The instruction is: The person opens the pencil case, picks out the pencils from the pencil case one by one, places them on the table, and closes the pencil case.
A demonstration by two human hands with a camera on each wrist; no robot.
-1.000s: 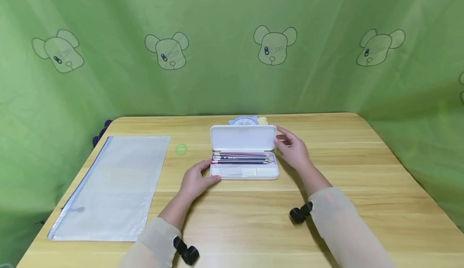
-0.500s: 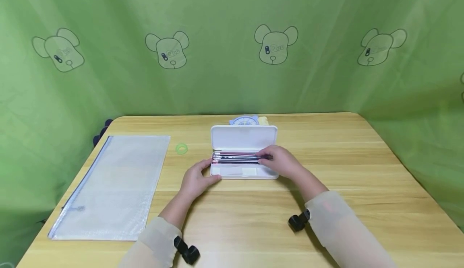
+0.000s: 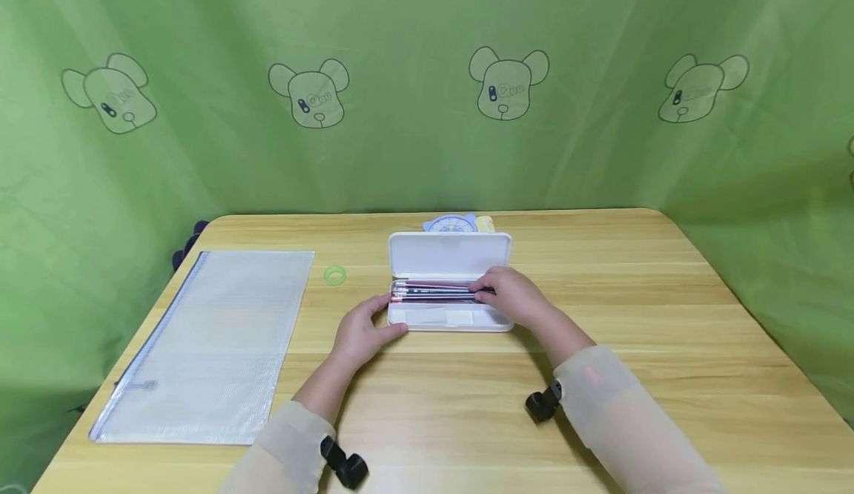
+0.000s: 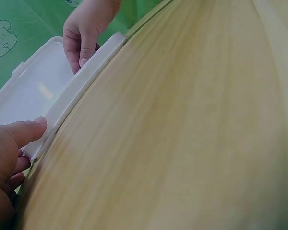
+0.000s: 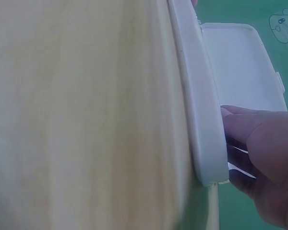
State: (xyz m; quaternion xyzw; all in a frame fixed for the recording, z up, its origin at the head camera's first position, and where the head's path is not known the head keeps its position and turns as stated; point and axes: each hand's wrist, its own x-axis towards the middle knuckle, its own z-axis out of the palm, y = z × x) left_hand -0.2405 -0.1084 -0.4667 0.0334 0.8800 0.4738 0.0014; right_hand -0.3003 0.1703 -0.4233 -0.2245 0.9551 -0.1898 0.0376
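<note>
A white pencil case (image 3: 450,253) stands on the table with its lid raised, hinged at the back. Several dark and reddish pencils (image 3: 427,291) lie side by side in its rear compartment. My left hand (image 3: 360,334) grips the case's left end, thumb at the front corner (image 4: 31,132) and fingers around the side. Over the pencils' right ends, my right hand (image 3: 514,297) reaches in and pinches them between thumb and fingers; how many is hidden. In the right wrist view the case's front wall (image 5: 199,105) hides the pencils from sight.
To the left lies a translucent zip pouch (image 3: 200,349) with a blue edge. Between pouch and case is a green ring (image 3: 334,275). Behind the lid sit a blue clock-like object (image 3: 451,223) and a small yellow item (image 3: 484,223). A green curtain (image 3: 414,160) hangs behind the table.
My right hand has left the right edge of the lid and come down into the case onto the pencils' right ends. My left hand stays put.
</note>
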